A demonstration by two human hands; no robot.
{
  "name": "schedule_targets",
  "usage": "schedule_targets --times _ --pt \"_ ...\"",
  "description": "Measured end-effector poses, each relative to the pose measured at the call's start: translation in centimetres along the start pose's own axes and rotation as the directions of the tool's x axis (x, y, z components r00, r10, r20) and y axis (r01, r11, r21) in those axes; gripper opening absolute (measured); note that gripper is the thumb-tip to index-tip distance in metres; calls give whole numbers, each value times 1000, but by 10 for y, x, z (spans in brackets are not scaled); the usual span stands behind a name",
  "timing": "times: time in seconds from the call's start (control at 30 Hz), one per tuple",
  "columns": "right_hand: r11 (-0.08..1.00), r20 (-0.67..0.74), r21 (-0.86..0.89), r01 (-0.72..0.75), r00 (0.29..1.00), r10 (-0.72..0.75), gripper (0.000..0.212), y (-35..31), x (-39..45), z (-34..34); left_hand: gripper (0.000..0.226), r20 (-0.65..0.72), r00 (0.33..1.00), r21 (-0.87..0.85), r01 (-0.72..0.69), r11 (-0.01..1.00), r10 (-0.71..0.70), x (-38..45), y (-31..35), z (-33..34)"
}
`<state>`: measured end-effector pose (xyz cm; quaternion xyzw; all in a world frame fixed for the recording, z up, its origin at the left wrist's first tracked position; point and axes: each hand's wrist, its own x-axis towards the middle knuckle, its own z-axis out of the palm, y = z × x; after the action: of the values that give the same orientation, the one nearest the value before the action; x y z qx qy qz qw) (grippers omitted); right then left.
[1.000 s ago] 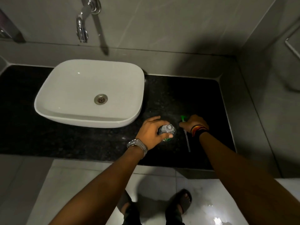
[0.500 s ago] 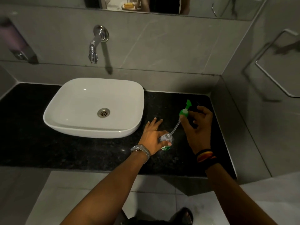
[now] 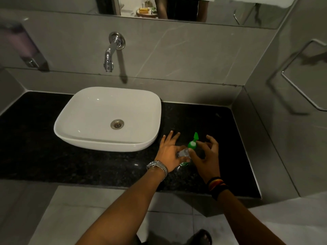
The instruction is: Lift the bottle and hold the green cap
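Observation:
A small clear bottle [image 3: 184, 154] with a green label stands on the black granite counter [image 3: 99, 167], just right of the basin. My left hand [image 3: 169, 149] grips the bottle's upper part between thumb and forefinger, its other fingers spread out. My right hand [image 3: 203, 156] pinches a green pump head [image 3: 192, 143] right above the bottle's mouth, nozzle pointing away from me. The pump's tube is hidden between the hands.
A white vessel basin [image 3: 74, 110] sits on the counter to the left, under a chrome wall tap [image 3: 111, 53]. A wall soap dispenser [image 3: 26, 48] hangs far left, a metal towel holder [image 3: 304, 76] on the right wall. A mirror [image 3: 230, 13] runs above.
My right hand picked the green pump off the counter, raised it with its tube showing, then lowered it onto the bottle held by my left hand. The view tilted up.

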<state>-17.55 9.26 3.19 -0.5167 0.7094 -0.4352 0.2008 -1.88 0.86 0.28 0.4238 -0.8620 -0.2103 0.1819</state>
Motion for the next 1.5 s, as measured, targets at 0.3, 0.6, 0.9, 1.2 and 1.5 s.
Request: schedule_targets --times 0.3,0.6,0.9,1.2,1.5 --pt "951 113 -303 59 993 -26 35 6 16 6 44 9 1000 15 1 1000 -2 2 1 1" --pt "922 117 -376 99 991 -59 26 -6 18 7 48 6 1000 -24 -5 1000 5 3 -3 3" --pt "822 153 -565 67 988 24 49 -17 29 7 44 -14 999 -41 46 998 -47 4 -4 5" --pt "945 129 -324 -50 987 97 47 1 27 8 38 -21 999 -64 47 997 -49 2 -4 4" --pt "960 156 -281 -14 986 60 44 6 20 8 40 -28 999 -61 39 997 -41 1 -5 7"
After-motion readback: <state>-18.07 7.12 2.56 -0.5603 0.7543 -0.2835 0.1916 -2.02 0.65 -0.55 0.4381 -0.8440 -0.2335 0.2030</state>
